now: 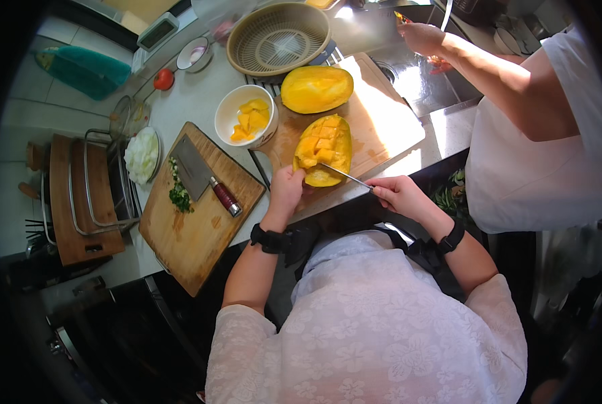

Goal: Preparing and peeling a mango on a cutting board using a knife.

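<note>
A mango half scored into cubes (332, 138) lies cut side up on a light wooden cutting board (385, 128). My left hand (289, 194) grips its near left edge, fingers closed round the skin. Between the fingers of my right hand (402, 195) is a slim metal utensil (350, 176); its far end is in the mango flesh, so I cannot tell whether it is a spoon or a knife. Just beyond lies a second mango half (316, 89), its flesh uncut. A white bowl (223, 122) with several mango pieces (250, 121) stands left of the halves.
On the left, another cutting board (230, 232) bears a cleaver (194, 168) and chopped greens (179, 196). Behind are a tan colander (237, 50), a tomato (164, 79) and a small bowl (194, 55). At right, a co-worker's arm (489, 71) reaches over the sink (408, 81).
</note>
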The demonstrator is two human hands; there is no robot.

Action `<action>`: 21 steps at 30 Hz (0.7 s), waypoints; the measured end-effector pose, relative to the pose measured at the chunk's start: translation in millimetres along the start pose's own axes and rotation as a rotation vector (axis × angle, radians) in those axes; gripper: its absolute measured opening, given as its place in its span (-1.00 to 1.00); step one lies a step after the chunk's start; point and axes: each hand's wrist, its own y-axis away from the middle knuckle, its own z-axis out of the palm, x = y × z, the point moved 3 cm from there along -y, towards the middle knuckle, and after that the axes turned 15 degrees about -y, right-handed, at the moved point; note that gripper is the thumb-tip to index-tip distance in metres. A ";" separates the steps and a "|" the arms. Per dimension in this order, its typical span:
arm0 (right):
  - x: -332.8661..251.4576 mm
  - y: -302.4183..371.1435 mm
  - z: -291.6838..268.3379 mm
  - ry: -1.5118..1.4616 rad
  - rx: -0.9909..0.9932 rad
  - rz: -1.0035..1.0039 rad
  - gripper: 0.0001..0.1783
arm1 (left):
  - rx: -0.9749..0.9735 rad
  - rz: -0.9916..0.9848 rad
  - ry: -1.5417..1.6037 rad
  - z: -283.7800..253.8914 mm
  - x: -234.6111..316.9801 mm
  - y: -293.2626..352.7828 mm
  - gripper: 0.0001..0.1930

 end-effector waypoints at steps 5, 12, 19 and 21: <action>-25.5 14.1 0.0 0.649 0.019 -0.405 -0.75 | 0.145 0.039 -0.206 -10.1 2.7 -1.5 -0.76; -41.1 39.6 -8.7 0.720 0.098 -0.249 -0.79 | 0.552 0.517 -0.995 -17.1 54.7 25.3 -0.67; -40.1 38.0 -17.8 0.685 0.069 -0.387 -0.78 | 0.505 0.704 -1.287 -1.4 63.3 17.5 -0.69; -43.8 37.7 -16.5 0.731 0.066 -0.430 -0.78 | 0.466 0.664 -1.310 -2.5 57.8 10.1 -0.62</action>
